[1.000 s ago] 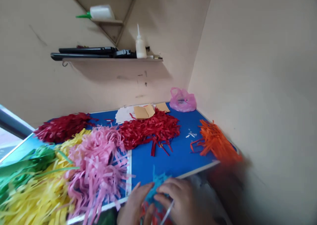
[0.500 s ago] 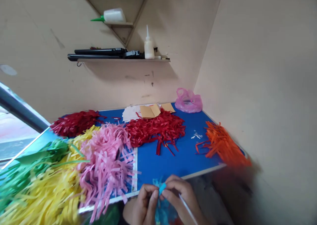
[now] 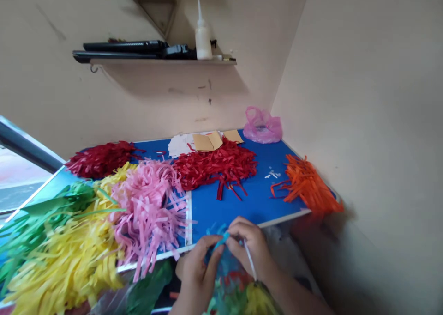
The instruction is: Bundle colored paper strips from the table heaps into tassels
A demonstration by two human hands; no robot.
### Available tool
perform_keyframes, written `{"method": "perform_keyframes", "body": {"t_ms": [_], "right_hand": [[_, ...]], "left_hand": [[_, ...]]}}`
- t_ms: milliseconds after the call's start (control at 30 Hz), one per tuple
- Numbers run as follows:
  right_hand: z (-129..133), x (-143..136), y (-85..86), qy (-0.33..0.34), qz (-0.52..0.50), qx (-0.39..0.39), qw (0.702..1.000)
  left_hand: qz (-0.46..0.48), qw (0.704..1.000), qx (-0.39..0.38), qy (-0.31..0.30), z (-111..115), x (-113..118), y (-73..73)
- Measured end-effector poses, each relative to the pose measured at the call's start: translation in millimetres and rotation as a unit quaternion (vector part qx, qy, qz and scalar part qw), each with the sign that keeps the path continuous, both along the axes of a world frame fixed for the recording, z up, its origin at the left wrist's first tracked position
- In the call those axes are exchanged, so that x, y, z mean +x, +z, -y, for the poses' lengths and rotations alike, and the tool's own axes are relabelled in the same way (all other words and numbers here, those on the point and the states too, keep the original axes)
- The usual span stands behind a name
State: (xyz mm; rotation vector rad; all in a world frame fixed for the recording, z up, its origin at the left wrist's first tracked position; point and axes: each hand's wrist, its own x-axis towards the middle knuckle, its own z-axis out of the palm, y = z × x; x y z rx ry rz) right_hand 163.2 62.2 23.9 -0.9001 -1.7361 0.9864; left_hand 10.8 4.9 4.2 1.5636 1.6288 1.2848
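Note:
At the table's front edge, my left hand point(image 3: 199, 266) pinches a blue tissue-paper tassel point(image 3: 221, 242) from the left. My right hand point(image 3: 252, 243) closes on the same blue piece from the right, so the fingertips of both hands nearly meet. Blue fringe hangs below and behind the fingers, partly hidden. A thin white cord or stick point(image 3: 249, 262) runs down along my right hand; what it joins is unclear. Beneath my hands are green fringe point(image 3: 228, 299) and yellow fringe point(image 3: 261, 301), with some red above them.
Heaps of green point(image 3: 69, 197), yellow point(image 3: 69, 259), pink point(image 3: 148, 204), red point(image 3: 224, 165) and orange point(image 3: 308, 183) paper fringe lie on the blue table point(image 3: 224, 211). Brown card point(image 3: 207, 142) and a pink plastic bag point(image 3: 263, 126) sit behind. A wall shelf point(image 3: 166, 62) holds a glue bottle point(image 3: 203, 40).
The view has tilted down, so the shelf and table sit differently in it. My hands still pinch the blue paper, which looks narrower and more twisted now. More coloured fringe shows below them.

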Motion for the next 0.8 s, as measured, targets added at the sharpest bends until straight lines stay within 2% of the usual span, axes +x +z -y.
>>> {"method": "perform_keyframes", "body": {"t_ms": [67, 200, 267, 333, 400, 500, 600, 700, 800], "right_hand": [[-2, -2, 2.3, 0.001, 0.011, 0.027, 1.0], [-7, -8, -2.3, -0.01, 0.057, 0.044, 0.997], [-11, -9, -9.4, 0.012, 0.053, -0.011, 0.998], [-15, -6, -16.1, 0.038, 0.018, -0.09, 0.995], [-15, -3, -19.6, 0.043, -0.009, -0.139, 0.989], [-7, 0, -18.1, 0.037, 0.014, -0.136, 0.99], [5, -1, -14.1, 0.058, 0.033, -0.149, 0.987], [13, -3, -11.9, 0.051, 0.04, -0.153, 0.986], [15, -3, -11.6, 0.034, 0.064, -0.125, 0.989]], "left_hand": [[-0.021, 1.0, 0.001, -0.02, -3, -6, 7.7], [0.0, 0.998, -0.03, -0.055, -7, -11, 19.4], [0.049, 0.995, -0.067, -0.057, -7, -12, 18.4], [0.149, 0.981, -0.11, -0.049, -6, -14, 13.4], [0.272, 0.95, -0.152, -0.03, -5, -16, 7.0], [0.429, 0.88, -0.206, -0.001, -6, -16, 0.8], [0.534, 0.811, -0.239, 0.027, -7, -12, 0.9], [0.579, 0.779, -0.238, 0.027, -7, -9, 3.4], [0.593, 0.771, -0.23, 0.014, -7, -7, 3.6]]}}
